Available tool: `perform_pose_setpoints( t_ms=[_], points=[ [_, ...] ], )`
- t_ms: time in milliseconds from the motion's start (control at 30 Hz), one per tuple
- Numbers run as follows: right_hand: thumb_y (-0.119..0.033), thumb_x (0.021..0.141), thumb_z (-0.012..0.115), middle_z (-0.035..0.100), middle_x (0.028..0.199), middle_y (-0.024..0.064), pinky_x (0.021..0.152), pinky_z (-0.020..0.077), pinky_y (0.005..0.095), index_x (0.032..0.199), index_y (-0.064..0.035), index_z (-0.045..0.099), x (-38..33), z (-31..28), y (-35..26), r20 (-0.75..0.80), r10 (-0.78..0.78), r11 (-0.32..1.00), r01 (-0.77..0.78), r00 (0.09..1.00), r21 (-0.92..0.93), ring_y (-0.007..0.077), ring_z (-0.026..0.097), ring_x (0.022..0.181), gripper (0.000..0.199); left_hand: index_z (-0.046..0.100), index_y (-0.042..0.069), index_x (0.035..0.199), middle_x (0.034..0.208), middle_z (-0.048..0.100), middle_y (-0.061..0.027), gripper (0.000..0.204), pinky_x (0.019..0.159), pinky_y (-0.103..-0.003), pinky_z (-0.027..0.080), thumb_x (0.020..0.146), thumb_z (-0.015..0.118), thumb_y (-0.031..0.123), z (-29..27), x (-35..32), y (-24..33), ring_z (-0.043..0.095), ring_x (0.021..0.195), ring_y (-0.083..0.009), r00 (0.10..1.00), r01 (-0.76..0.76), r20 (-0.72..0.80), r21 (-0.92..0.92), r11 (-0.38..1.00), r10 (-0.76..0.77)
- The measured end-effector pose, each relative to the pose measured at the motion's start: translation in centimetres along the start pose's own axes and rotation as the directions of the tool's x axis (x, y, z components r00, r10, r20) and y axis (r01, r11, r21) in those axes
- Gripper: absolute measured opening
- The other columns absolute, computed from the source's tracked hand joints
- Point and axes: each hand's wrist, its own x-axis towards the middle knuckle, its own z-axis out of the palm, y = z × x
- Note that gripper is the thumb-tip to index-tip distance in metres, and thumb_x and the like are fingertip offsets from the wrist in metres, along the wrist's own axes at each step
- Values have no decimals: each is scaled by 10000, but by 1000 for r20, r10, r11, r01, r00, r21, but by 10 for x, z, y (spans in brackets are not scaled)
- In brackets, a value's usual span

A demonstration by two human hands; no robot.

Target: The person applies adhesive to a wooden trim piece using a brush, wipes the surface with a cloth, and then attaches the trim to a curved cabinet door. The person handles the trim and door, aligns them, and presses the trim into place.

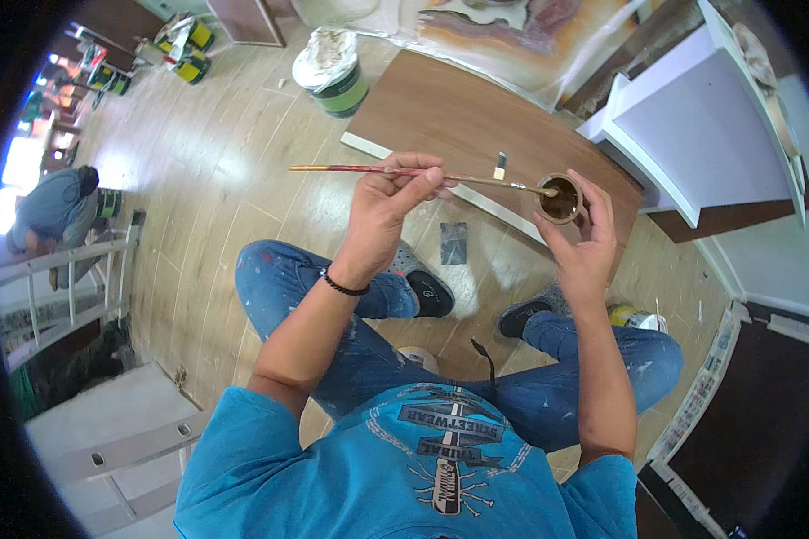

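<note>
Brown wood-grain panel (458, 117), its near edge white. Right hand (589, 242) cupped around a small round jar (543, 213) of dark brown liquid (564, 207), held over the panel; left hand (391, 199) pinching a slender artist's paintbrush (485, 181) by its handle, bristle tip at the jar's mouth.

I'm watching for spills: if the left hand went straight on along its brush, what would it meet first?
Probably the jar in the right hand; the tip of the brush shows within its mouth, though depth is unclear.
</note>
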Motion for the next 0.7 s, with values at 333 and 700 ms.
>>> perform_pose_setpoints(
  t_ms=[333, 700],
  points=[
    [-27, 790, 909, 651, 1282, 103, 1028, 537, 356, 1395, -89, 690, -4, -1, 2, -19, -59, 998, 58, 998, -25, 232, 668, 1197, 646, 683, 16, 1185, 1090, 774, -155, 220, 926, -360, 593, 1089, 667, 213, -8, -1, -6, 745, 993, -215, 990, 138, 26, -135, 981, -135],
    [-34, 823, 905, 687, 1330, 97, 1048, 552, 358, 1390, -45, 674, 15, -40, 2, -157, -11, 994, 28, 987, 110, 211, 681, 1209, 612, 690, 34, 1213, 1110, 761, -144, 247, 973, -379, 571, 1096, 648, 247, -14, 9, -6, 719, 1008, -230, 980, 194, 19, -332, 923, -199]
  ],
)
